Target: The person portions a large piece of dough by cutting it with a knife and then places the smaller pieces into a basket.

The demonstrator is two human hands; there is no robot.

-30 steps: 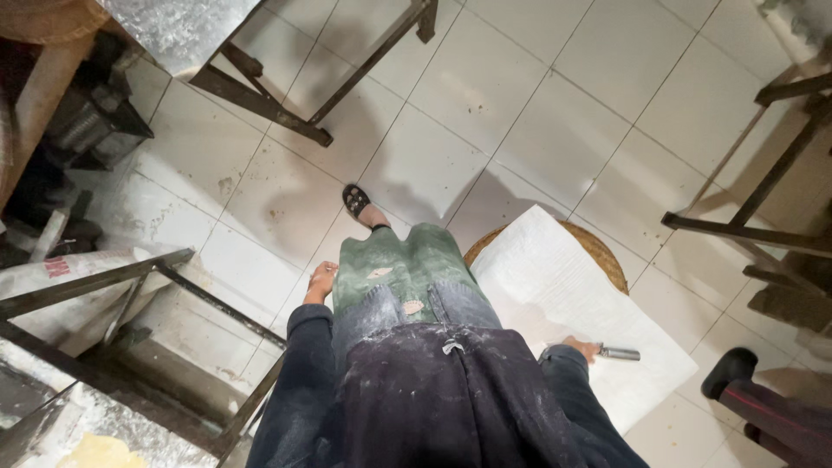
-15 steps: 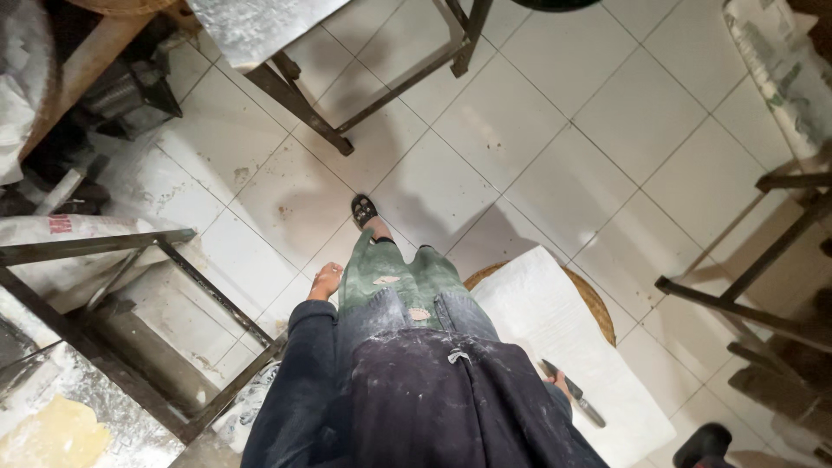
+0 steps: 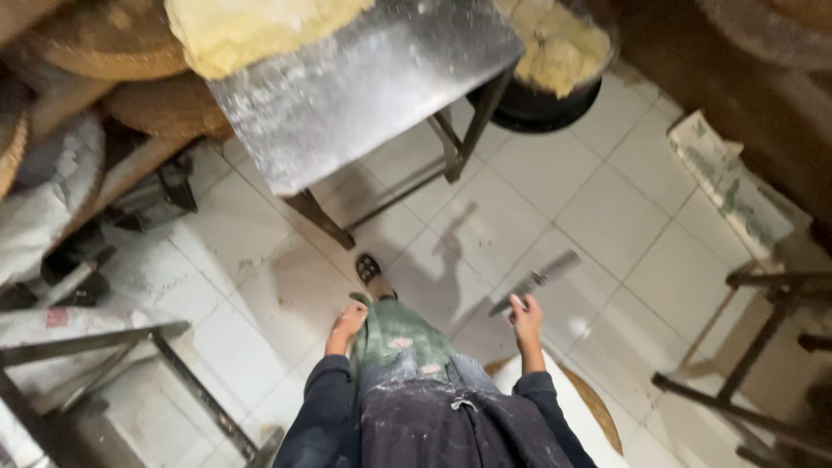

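Two bare hands are showing at the ends of dark, flour-dusted sleeves. The right hand (image 3: 525, 314) is gripping the handle of a long flat metal blade (image 3: 539, 280), fingers closed round it, and the blade is pointing up and away to the right of that hand, hanging above the white tiled floor (image 3: 659, 217) without touching anything. The left hand (image 3: 348, 322) is hanging loosely curled beside the green trouser leg (image 3: 400, 334), holding nothing; whether it is touching the cloth is hard to tell. Just beyond the left hand a foot in a dark sandal (image 3: 368, 268) is standing on the tiles. Farther out ahead of both hands a steel-topped table (image 3: 373, 87) dusted with flour is standing, with a slab of pale yellow dough (image 3: 251, 30) lying at its far left edge. Beyond the right hand, well apart, a dark round bowl (image 3: 546, 100) on the floor is holding more yellow dough. Close under the right forearm a white board (image 3: 568, 407) is lying on a round brown mat (image 3: 598, 403). Off to the right of the right hand, dark metal stool frames (image 3: 763, 347) are standing.
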